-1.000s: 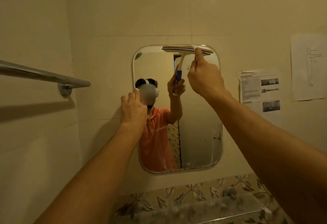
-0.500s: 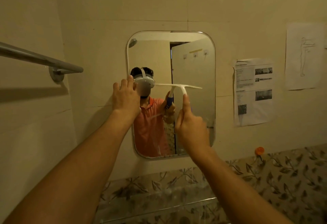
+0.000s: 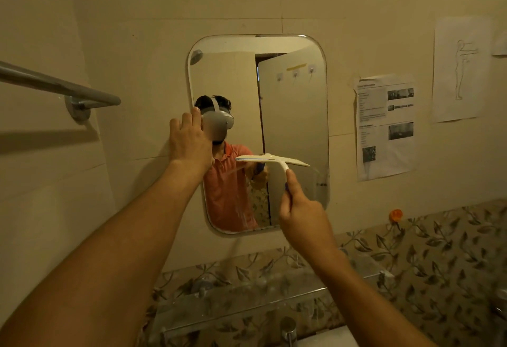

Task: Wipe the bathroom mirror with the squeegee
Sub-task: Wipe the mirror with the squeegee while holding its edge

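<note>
From the head view, the squeegee [image 3: 270, 160] now sits in the lower half of the mirror [image 3: 296, 116]. A second ago its blade lay along the top edge, and half a second ago it was about midway, so one downward pass has run most of the glass. I read that as a stroke nearly finished on the right side of the mirror, with the bottom strip still to clear. Thin wet streaks show below the blade, near the mirror's lower edge, which suggests water is being pushed down ahead of it.

My right hand [image 3: 303, 209] is wrapped around the squeegee handle, fingers closed tight, thumb running up the white neck toward the crossbar. The blade is tilted slightly, its left end a touch higher than the right. Whether the rubber edge is actually pressed on the glass I cannot tell from here. The right forearm rises from the near right corner, wrist bent back a little.

My left hand [image 3: 189, 141] has barely moved across the three moments: it lies flat and spread on the wall at the mirror's left edge, fingertips just reaching the rim, gripping nothing. It looks like a brace. The left arm stretches nearly straight from the near left, below the towel bar [image 3: 55, 86].
</note>
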A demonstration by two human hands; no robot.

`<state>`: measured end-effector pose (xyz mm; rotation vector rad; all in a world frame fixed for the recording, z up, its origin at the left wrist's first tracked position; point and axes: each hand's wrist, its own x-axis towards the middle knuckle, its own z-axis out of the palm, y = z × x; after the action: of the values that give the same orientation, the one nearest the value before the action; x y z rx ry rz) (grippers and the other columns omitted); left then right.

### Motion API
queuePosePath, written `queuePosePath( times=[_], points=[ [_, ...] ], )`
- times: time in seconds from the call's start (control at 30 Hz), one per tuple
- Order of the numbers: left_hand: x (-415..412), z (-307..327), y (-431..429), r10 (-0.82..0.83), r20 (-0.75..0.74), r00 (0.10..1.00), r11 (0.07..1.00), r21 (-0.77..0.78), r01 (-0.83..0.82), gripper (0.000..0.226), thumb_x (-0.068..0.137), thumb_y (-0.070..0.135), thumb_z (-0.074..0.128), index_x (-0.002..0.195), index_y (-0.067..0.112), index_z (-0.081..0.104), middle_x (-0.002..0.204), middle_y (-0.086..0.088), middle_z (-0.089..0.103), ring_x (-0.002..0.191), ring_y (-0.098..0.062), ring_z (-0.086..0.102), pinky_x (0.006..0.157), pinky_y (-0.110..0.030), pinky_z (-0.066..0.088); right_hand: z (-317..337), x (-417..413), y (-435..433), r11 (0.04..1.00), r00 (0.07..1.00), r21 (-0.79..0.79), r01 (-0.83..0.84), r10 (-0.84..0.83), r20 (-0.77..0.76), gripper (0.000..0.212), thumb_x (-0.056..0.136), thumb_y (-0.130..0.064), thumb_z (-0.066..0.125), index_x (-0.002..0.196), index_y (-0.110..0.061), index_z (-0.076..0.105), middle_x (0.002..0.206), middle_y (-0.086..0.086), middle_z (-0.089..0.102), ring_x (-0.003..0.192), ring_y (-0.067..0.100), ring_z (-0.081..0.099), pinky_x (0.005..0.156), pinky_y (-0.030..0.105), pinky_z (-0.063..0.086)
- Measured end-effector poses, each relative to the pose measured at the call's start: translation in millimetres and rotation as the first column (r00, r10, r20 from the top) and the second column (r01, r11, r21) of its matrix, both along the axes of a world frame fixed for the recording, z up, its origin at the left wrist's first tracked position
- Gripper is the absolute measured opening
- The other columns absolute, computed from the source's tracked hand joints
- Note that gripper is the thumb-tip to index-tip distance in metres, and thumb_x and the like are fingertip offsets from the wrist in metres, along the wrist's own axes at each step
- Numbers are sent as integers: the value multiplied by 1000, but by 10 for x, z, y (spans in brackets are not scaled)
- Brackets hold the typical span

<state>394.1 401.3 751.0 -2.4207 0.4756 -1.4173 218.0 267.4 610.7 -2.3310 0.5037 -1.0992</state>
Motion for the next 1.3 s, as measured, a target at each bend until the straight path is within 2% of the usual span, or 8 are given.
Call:
queuePosePath(
  times=[0.07,0.17,0.3,0.53,0.73,0.97,1.2,1.3],
  points=[
    [16,-5,-14,0,18,1000,1000,0,0,76,85,59,63,148,19,46,156,-12,25,126,-28,34,97,-39,34,196,-100,-88,997,997,57,-41,38,61,54,109,-38,32,154,-53,5,68,3,61,51,17,56,48,35,57],
    [64,-10,-35,-1,68,998,999,-36,3,77,86,56,62,149,17,42,153,-12,22,130,-30,26,99,-41,33,571,-218,-339,995,981,101,-14,-6,195,39,110,-38,32,148,-33,30,73,3,57,52,16,52,46,37,55],
    [103,9,-64,11,91,996,999,-34,-8,78,85,51,65,150,16,40,157,-13,15,142,-32,17,102,-46,24,1052,-200,-687,996,980,84,34,-50,193,43,111,-40,29,152,-31,30,80,2,55,59,15,51,50,30,47],
    [110,24,-98,71,133,989,997,31,-75,72,87,58,55,144,15,48,155,-14,25,132,-30,26,97,-43,28,1322,-248,-802,986,986,132,103,-119,117,51,111,-40,28,159,-43,14,89,5,53,70,20,58,49,33,51],
    [41,41,-121,90,127,988,992,80,-101,82,80,73,58,142,20,52,153,-13,32,128,-29,30,99,-42,33,954,-254,-664,971,977,190,146,-171,125,52,110,-39,27,160,-42,13,82,3,54,70,21,60,65,50,62],
    [37,51,-131,103,134,986,991,69,-113,83,78,73,58,142,21,52,153,-12,32,129,-29,31,100,-42,33,135,-232,-697,943,978,301,143,-182,104,45,109,-41,26,152,-49,16,81,6,61,68,25,63,65,53,61],
    [-59,40,-124,90,101,991,994,55,-96,76,83,65,58,143,19,50,156,-15,29,131,-30,33,101,-43,34,-405,-227,-594,935,980,322,149,-183,79,46,110,-35,26,154,-45,14,76,4,59,63,18,58,52,33,46],
    [-103,47,-104,94,83,992,993,60,-100,72,87,61,56,143,16,51,158,-16,27,131,-31,34,101,-44,34,-498,-227,-541,933,981,332,137,-174,83,50,110,-36,26,157,-45,9,76,3,58,64,17,57,54,34,48]
  ],
)
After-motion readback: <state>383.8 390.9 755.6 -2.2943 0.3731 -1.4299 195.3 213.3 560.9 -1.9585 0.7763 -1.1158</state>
